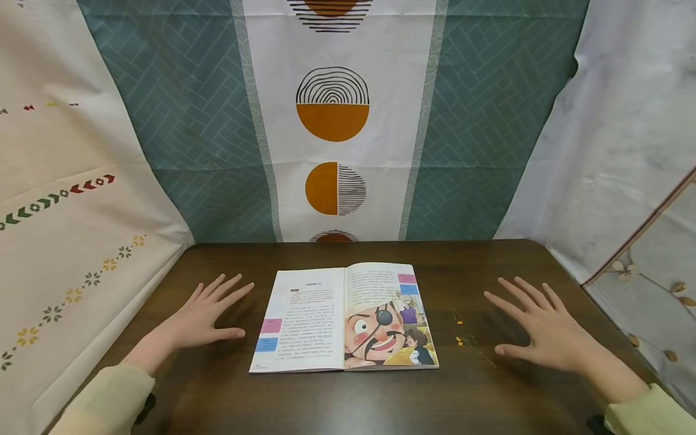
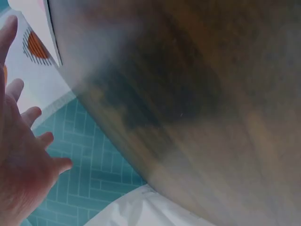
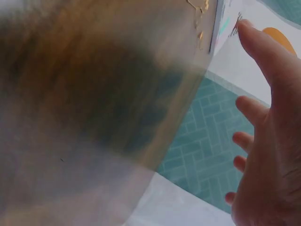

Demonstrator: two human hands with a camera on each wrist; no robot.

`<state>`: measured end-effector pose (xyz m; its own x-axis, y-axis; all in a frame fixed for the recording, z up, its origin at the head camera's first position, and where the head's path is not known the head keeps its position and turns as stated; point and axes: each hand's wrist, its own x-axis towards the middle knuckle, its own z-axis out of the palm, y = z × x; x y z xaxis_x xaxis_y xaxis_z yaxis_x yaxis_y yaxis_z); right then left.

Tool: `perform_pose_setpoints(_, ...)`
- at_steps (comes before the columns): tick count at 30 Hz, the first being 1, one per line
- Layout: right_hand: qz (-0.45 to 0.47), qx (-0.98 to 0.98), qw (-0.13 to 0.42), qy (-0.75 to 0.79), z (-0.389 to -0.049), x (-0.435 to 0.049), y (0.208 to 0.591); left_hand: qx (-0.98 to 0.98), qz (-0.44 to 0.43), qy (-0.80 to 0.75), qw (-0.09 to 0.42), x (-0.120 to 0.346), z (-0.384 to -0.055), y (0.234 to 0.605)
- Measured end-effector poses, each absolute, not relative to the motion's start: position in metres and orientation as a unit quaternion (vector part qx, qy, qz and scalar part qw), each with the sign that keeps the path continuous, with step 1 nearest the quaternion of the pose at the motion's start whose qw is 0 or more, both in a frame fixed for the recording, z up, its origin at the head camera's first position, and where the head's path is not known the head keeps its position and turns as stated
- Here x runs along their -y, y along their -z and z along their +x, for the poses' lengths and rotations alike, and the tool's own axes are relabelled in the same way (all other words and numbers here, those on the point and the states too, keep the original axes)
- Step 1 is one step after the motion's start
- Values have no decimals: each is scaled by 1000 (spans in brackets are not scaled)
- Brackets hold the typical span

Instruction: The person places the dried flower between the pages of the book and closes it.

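Note:
An open book lies in the middle of the dark table, its right page showing a cartoon face with an eye patch. To the left of the book, my left hand hovers with fingers spread and holds nothing. My right hand is spread the same way, farther off on the book's right side. Between the book and the right hand, small gold-coloured thin pieces lie on the table. In the left wrist view the left hand is above table height at the frame's edge; the right wrist view shows the right hand likewise.
The dark brown table has rounded far corners. A teal and white patterned cloth hangs behind it. Light cloths with printed patterns hang at the left, and a marbled one at the right.

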<state>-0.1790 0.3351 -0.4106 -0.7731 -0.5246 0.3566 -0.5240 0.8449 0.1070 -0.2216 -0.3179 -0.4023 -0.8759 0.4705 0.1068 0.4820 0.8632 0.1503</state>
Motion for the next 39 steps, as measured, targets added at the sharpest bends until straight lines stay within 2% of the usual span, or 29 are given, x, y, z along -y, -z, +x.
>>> perform_pose_setpoints(14,299,936,185,-3,-165,-334,427,953,-281,109,31,301,-207,418)
perform_pose_setpoints(22,299,938,174,-3,-159,-334,433,954,-267,133,-19,294,-199,415)
perform_pose_setpoints(28,281,949,139,-29,-155,-329,434,952,-258,155,-52,292,-195,412)
perform_pose_setpoints(31,278,952,127,-27,-154,-327,433,953,-257,149,-55,291,-194,413)
perform_pose_setpoints(39,296,945,138,-25,-154,-326,432,956,-264,118,-41,289,-196,416)
